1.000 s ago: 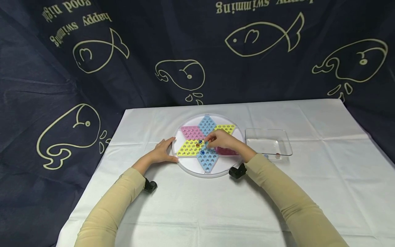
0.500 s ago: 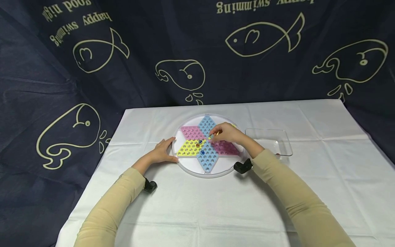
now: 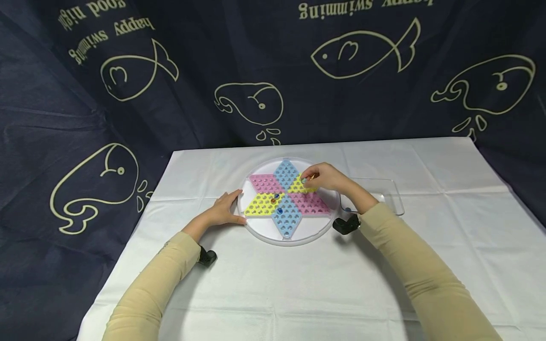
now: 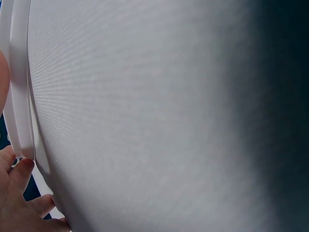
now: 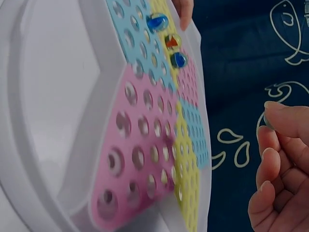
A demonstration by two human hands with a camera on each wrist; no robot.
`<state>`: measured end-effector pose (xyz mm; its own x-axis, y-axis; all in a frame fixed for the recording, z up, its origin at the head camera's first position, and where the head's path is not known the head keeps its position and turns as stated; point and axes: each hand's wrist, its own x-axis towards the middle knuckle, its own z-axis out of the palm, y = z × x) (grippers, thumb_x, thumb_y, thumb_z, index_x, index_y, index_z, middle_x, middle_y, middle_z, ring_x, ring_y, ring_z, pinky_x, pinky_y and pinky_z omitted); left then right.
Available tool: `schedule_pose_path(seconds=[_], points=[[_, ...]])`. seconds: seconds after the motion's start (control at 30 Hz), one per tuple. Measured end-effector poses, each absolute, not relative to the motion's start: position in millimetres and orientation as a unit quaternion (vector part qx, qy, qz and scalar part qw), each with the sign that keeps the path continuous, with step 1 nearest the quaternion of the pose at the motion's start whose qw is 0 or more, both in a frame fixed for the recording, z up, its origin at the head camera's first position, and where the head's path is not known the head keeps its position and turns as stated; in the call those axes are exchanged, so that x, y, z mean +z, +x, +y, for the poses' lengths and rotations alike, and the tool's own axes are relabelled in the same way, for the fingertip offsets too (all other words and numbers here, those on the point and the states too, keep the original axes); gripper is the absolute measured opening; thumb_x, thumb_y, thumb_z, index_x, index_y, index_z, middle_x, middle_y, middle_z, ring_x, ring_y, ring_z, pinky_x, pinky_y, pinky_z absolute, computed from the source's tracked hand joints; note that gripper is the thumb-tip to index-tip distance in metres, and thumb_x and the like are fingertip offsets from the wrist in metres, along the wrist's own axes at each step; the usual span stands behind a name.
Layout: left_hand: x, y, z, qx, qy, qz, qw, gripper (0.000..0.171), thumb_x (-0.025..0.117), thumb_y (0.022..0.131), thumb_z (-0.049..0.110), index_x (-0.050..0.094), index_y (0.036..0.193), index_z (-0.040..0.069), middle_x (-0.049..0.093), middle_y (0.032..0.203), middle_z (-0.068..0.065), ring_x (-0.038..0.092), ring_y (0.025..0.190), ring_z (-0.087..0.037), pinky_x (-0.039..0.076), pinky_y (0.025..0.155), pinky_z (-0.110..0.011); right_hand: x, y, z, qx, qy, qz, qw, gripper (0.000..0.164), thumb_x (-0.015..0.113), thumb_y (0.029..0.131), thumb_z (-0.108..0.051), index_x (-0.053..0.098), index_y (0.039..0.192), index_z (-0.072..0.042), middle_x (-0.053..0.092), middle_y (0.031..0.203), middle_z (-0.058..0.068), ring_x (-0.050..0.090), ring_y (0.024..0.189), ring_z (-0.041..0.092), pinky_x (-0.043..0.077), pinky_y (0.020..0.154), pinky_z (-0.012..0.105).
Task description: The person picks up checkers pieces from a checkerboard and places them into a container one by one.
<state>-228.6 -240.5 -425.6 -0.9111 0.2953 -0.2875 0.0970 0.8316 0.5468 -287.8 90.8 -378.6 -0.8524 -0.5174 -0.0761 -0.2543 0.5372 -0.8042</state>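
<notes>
A round white Chinese checkers board (image 3: pixel 258 229) with a pink, yellow and blue star of holes lies on the table. My left hand (image 3: pixel 222 209) rests at its left rim, thumb and fingers spread along the edge; the left wrist view shows fingertips (image 4: pixel 26 164) at that rim. My right hand (image 3: pixel 328 179) pinches a small greenish glass marble (image 3: pixel 304 180) between thumb and fingers, over the yellow point on the right. In the right wrist view this marble (image 5: pixel 268 123) is mostly hidden by the thumb. Two blue marbles (image 5: pixel 179 60) and an orange-red marble (image 5: pixel 172 41) sit in holes near the star's middle.
A clear plastic box (image 3: pixel 396 196) stands right of the board, partly behind my right forearm, with a marble (image 3: pixel 348 209) showing at its near left corner. White cloth (image 3: pixel 256 293) covers the table. A dark printed curtain (image 3: pixel 192 113) hangs behind.
My right hand has moved from the star's middle to the right and away from me, with the marble now visible in its fingertips. The left hand and the three marbles on the board stay put.
</notes>
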Motion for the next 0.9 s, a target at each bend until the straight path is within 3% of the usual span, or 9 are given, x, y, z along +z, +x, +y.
schedule_pose_path(seconds=[0.27,0.47,0.57,0.7,0.9], points=[[-425.6,-229.3,-240.6,0.266,0.103,0.941,0.184,0.104,0.076,0.071,0.042,0.014,0.147,0.009,0.011,0.152,-0.017,-0.001,0.138,-0.041,0.006,0.108,-0.061,-376.2,-291.6,105.1,-0.415,-0.206,0.873,0.151,0.028,0.064,0.083,-0.011,0.063,0.108,0.003,0.061,0.097,0.012,0.051,0.084,0.02,0.045,0.072,0.029],[-427.7,-230.2,-242.5,0.286,0.104,0.935,0.183,0.108,0.076,0.066,0.05,0.015,0.147,0.011,0.011,0.152,-0.017,-0.002,0.138,-0.041,0.003,0.108,-0.062,-371.2,-293.0,118.3,-0.416,-0.196,0.874,0.157,0.03,0.062,0.084,-0.011,0.062,0.11,0.003,0.06,0.096,0.01,0.05,0.084,0.021,0.046,0.077,0.04],[-428.3,-229.8,-243.8,0.292,0.114,0.933,0.176,0.111,0.075,0.063,0.056,0.016,0.147,0.013,0.013,0.152,-0.017,-0.002,0.138,-0.042,0.003,0.106,-0.065,-369.4,-294.2,124.7,-0.413,-0.191,0.877,0.154,0.03,0.063,0.084,-0.012,0.062,0.11,0.002,0.059,0.096,0.01,0.049,0.086,0.021,0.046,0.075,0.035],[-427.9,-229.5,-243.1,0.29,0.111,0.935,0.173,0.11,0.076,0.065,0.052,0.016,0.147,0.011,0.013,0.152,-0.017,-0.002,0.138,-0.041,0.003,0.107,-0.064,-367.9,-296.1,132.2,-0.408,-0.183,0.881,0.152,0.03,0.063,0.085,-0.013,0.061,0.111,0.002,0.059,0.096,0.009,0.049,0.088,0.02,0.044,0.072,0.027],[-425.9,-227.9,-240.3,0.269,0.105,0.941,0.178,0.103,0.076,0.071,0.041,0.015,0.147,0.007,0.012,0.152,-0.018,0.0,0.138,-0.041,0.006,0.109,-0.06,-367.1,-296.8,143.1,-0.402,-0.162,0.889,0.15,0.031,0.063,0.085,-0.014,0.061,0.112,0.0,0.058,0.096,0.008,0.049,0.088,0.02,0.044,0.074,0.03]])
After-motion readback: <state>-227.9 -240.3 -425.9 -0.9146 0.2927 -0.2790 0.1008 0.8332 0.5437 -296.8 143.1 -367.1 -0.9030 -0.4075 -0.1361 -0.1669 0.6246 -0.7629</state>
